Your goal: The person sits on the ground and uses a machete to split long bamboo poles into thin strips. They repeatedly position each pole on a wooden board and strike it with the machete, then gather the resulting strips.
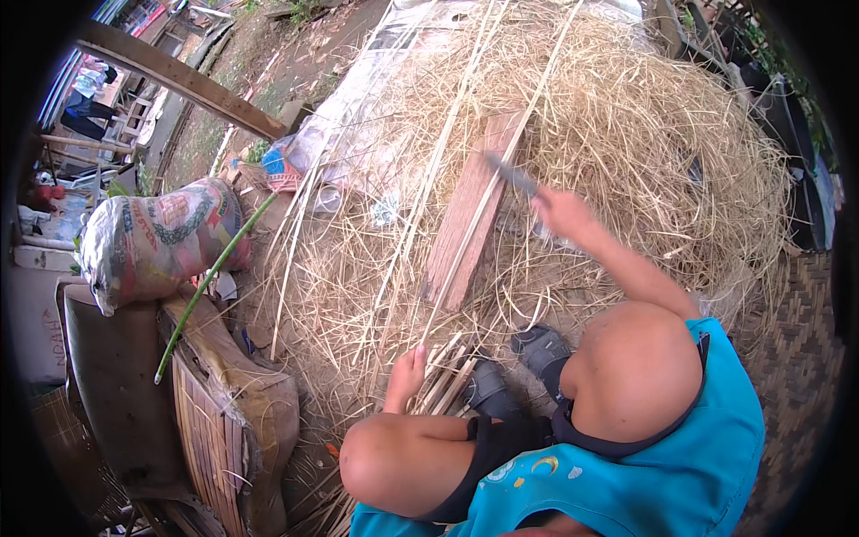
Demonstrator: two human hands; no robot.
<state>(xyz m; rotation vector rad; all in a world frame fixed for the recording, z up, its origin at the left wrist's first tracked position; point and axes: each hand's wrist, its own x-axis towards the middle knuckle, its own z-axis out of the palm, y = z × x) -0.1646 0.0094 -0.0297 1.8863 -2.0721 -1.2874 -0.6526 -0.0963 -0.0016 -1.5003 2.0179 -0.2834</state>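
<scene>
My right hand (560, 211) is closed round the handle of a knife (514, 176), whose dark blade points up and to the left. The blade lies by a long, thin bamboo strip (463, 248) that runs across a flat wooden board (455, 228); I cannot tell whether blade and strip touch. Beside my bent left knee, my left hand (408, 374) pinches the near end of this strip. More split bamboo strips (444, 380) lie in a bundle between that hand and my dark shoes.
A large heap of pale shavings (653, 134) spreads over the ground ahead and right. Several long strips (428, 192) lie left of the board. At left are a stuffed sack (165, 237), a green stalk (213, 273) and a worn seat (237, 376). A woven mat (801, 358) lies at right.
</scene>
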